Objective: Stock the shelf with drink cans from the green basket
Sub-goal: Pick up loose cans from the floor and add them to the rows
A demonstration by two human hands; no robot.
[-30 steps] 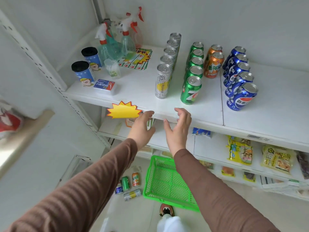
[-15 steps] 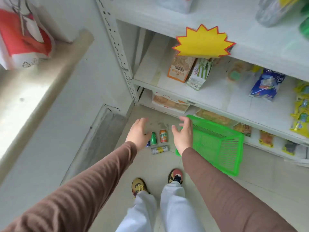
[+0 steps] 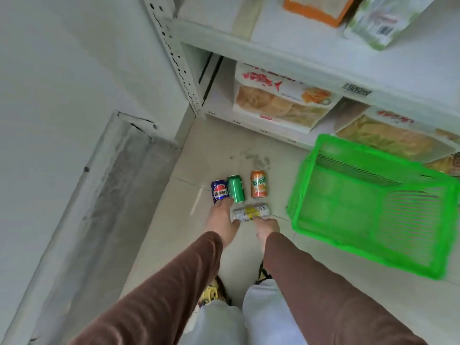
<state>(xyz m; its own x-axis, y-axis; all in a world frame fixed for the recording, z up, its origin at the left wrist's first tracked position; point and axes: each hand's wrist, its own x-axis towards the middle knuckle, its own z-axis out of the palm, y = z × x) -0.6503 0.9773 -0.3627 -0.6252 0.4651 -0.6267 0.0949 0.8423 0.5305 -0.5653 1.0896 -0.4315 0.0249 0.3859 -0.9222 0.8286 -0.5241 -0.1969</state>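
Several drink cans sit on the floor tiles left of the empty green basket (image 3: pixel 308 192). A blue cola can (image 3: pixel 219 191), a green can (image 3: pixel 236 188) and an orange can (image 3: pixel 258 183) stand close together. A silver and yellow can (image 3: pixel 250 212) lies on its side just in front of them. My left hand (image 3: pixel 222 221) reaches down with its fingertips at the base of the blue and green cans and its thumb by the silver can's left end. My right hand (image 3: pixel 267 228) touches the near side of the silver can. Neither hand has lifted a can.
White shelving (image 3: pixel 311 56) rises at the upper right, with snack packets (image 3: pixel 278 103) on its low levels. A perforated upright post (image 3: pixel 179 63) stands at the shelf corner. A grey sloped ledge (image 3: pixel 107 195) runs along the wall on the left. My shoes (image 3: pixel 214 291) are below the hands.
My view has dropped from the can shelf to the floor. Both hands have gone down from shelf height to the cans beside the basket and now touch them.
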